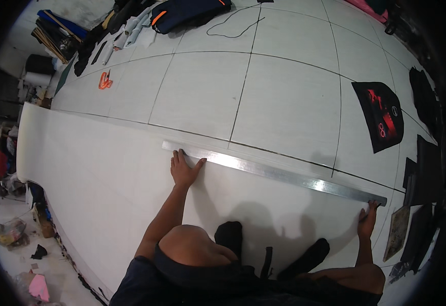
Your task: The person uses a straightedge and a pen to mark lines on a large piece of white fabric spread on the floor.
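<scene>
A long metal ruler (274, 169) lies slantwise over a large white sheet (105, 168), close to the sheet's far edge. My left hand (185, 169) presses near the ruler's left end, its thumb and fingers spread. At the other end, my right hand (367, 218) is closed, with its fingertips by the ruler's near corner. A small dark thing shows at those fingertips, too small to name. My feet in dark socks (304, 259) rest on the sheet, on the near side of the ruler.
Orange-handled scissors (105, 80) lie on the tiled floor, far left. A black panel with red print (381, 116) lies to the right, near several dark pieces (423, 171). A dark bag (187, 14) and folded cloths (126, 33) are at the back. The sheet's left end curls up.
</scene>
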